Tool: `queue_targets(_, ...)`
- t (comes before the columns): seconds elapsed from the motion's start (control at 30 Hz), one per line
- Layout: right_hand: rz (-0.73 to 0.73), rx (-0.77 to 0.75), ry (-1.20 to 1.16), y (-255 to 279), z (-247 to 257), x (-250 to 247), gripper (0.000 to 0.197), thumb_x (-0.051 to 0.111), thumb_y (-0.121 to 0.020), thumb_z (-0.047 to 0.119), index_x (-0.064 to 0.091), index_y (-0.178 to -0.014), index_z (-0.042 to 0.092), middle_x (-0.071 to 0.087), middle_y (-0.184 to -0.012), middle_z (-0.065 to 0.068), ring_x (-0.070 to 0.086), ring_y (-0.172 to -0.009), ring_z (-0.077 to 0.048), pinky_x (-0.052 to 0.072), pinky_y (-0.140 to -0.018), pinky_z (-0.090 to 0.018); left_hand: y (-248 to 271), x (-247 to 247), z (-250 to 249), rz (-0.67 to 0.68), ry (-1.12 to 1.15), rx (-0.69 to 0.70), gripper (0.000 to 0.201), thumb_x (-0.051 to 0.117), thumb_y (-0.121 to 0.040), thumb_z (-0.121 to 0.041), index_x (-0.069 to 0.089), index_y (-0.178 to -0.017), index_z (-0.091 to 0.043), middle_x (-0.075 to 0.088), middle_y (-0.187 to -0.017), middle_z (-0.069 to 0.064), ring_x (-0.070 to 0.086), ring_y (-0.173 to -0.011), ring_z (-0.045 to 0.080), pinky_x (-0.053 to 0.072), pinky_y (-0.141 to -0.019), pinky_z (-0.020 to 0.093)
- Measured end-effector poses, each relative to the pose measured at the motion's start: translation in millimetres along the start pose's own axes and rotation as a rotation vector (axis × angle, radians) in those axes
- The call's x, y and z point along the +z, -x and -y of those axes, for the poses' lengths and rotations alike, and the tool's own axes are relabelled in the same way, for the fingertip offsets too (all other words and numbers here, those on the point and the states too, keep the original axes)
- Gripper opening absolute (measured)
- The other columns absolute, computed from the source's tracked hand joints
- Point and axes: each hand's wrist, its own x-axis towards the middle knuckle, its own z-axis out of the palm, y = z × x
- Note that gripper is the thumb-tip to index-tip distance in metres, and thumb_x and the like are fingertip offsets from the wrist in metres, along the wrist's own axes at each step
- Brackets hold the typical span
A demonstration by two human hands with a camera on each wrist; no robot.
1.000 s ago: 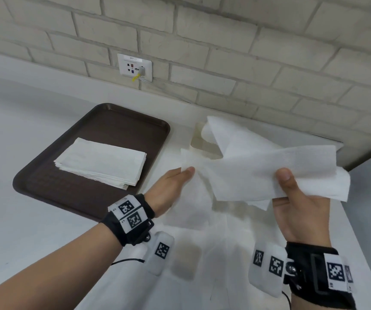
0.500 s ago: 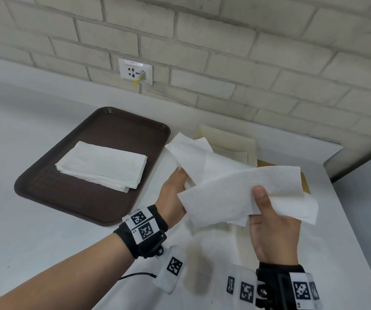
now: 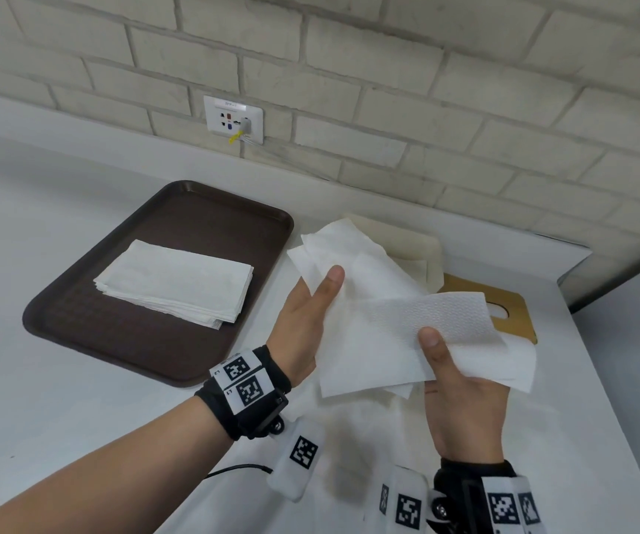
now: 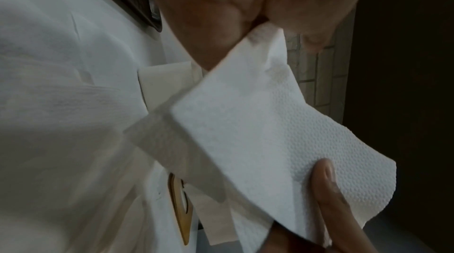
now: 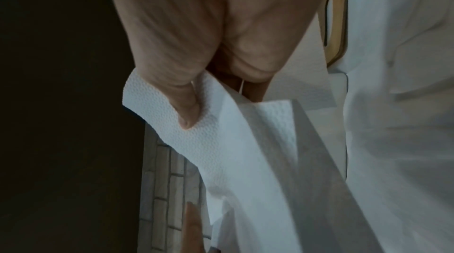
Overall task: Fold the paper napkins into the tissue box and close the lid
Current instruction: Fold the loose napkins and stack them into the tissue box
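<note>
Head view: both hands pinch a napkin, hiding the tissue box beside the tray.

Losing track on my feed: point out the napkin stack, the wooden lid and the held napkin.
napkin stack (image 3: 179, 281): head view, middle of top sheet.
wooden lid (image 3: 513, 316): head view, bare wood beside its slot.
held napkin (image 3: 418, 325): head view, embossed front fold.

Legible text is scarce. The left wristband carries two square black-and-white coded markers, each with a small tag at its edge: "L2" beside the upper, "L1" beside the lower. The wall socket has a label strip along its top, print too small to read. The other coded markers on the wrist gear show patterns only.
</note>
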Motion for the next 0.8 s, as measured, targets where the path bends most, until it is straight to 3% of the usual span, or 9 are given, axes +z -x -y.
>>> queue_targets(0.13, 0.035, 0.015, 0.002, 4, -2, -2, 0.045, 0.091, -0.058, 0.051, 0.077, -0.102, 0.049, 0.075, -0.120, 0.007, 0.068, -0.119, -0.017, 0.044, -0.112, -0.055, -5, 1, -2, -0.104, -0.004, 0.028, 0.025, 0.053, -0.108, -0.028, 0.069, -0.123, -0.019, 0.076, -0.121, 0.008, 0.073, -0.112, 0.027, 0.056, -0.097, 0.045)
queue_targets(0.27, 0.052, 0.044, 0.028, 7, -5, -8, 0.064, 0.093, -0.049, 0.065, 0.076, -0.107, 0.047, 0.075, -0.122, 0.005, 0.067, -0.120, -0.020, 0.044, -0.112, -0.056, -7, 1, -4, -0.148, -0.054, 0.074, 0.021, 0.054, -0.108, -0.023, 0.074, -0.111, -0.020, 0.079, -0.111, 0.005, 0.076, -0.102, 0.022, 0.059, -0.086, 0.037)
queue_targets(0.33, 0.046, 0.049, 0.039, 8, -4, -11, 0.065, 0.093, -0.048, 0.066, 0.077, -0.107, 0.044, 0.075, -0.120, 0.004, 0.069, -0.118, -0.019, 0.045, -0.111, -0.055, -8, 1, -5, -0.154, -0.058, 0.100, 0.021, 0.053, -0.108, -0.022, 0.074, -0.112, -0.018, 0.080, -0.110, 0.004, 0.076, -0.103, 0.020, 0.060, -0.086, 0.034)
queue_targets(0.43, 0.007, 0.056, 0.072, 8, -3, -19, 0.067, 0.093, -0.044, 0.070, 0.077, -0.105, 0.046, 0.076, -0.118, 0.007, 0.070, -0.116, -0.016, 0.047, -0.109, -0.053, -11, 1, -10, -0.165, -0.071, 0.126, 0.022, 0.053, -0.108, -0.021, 0.073, -0.115, -0.016, 0.078, -0.116, 0.006, 0.074, -0.110, 0.024, 0.058, -0.096, 0.042)
queue_targets(0.5, -0.021, 0.031, 0.124, 7, 2, -28, 0.058, 0.092, -0.053, 0.065, 0.075, -0.106, 0.049, 0.076, -0.118, 0.010, 0.069, -0.116, -0.015, 0.047, -0.109, -0.054, -17, -5, -12, -0.180, -0.088, 0.157, 0.022, 0.055, -0.108, -0.022, 0.071, -0.121, -0.014, 0.076, -0.122, 0.010, 0.071, -0.116, 0.028, 0.054, -0.105, 0.050)
queue_targets(0.57, -0.050, 0.022, 0.207, 6, 16, -35, 0.036, 0.089, -0.068, 0.050, 0.077, -0.101, 0.047, 0.076, -0.112, 0.018, 0.069, -0.113, -0.008, 0.047, -0.109, -0.051, -22, -14, -15, -0.171, -0.176, 0.205, 0.025, 0.060, -0.104, -0.028, 0.069, -0.125, -0.020, 0.074, -0.126, 0.008, 0.069, -0.120, 0.029, 0.051, -0.108, 0.055)
queue_targets(0.67, -0.059, 0.076, 0.339, 3, 41, -44, 0.027, 0.082, -0.067, 0.044, 0.073, -0.091, 0.036, 0.073, -0.091, 0.033, 0.066, -0.099, 0.008, 0.048, -0.108, -0.042, -26, -29, -19, -0.113, -0.331, 0.206, 0.021, 0.062, -0.103, -0.031, 0.070, -0.121, -0.025, 0.076, -0.122, 0.002, 0.071, -0.116, 0.025, 0.054, -0.104, 0.054)
queue_targets(0.73, -0.018, 0.100, 0.421, -1, 53, -47, 0.040, 0.083, -0.060, 0.052, 0.076, -0.089, 0.025, 0.076, -0.088, 0.024, 0.069, -0.097, -0.002, 0.051, -0.104, -0.044, -27, -35, -16, -0.117, -0.342, 0.166, 0.018, 0.061, -0.105, -0.024, 0.072, -0.118, -0.019, 0.078, -0.116, 0.003, 0.074, -0.110, 0.025, 0.057, -0.099, 0.050)
queue_targets(0.8, 0.015, 0.107, 0.504, -5, 61, -42, 0.065, 0.084, -0.052, 0.059, 0.078, -0.087, 0.005, 0.078, -0.088, 0.000, 0.074, -0.093, -0.018, 0.055, -0.098, -0.050, -27, -40, -8, -0.135, -0.379, 0.129, 0.017, 0.065, -0.103, -0.023, 0.076, -0.111, -0.013, 0.079, -0.110, 0.007, 0.076, -0.104, 0.029, 0.059, -0.095, 0.050)
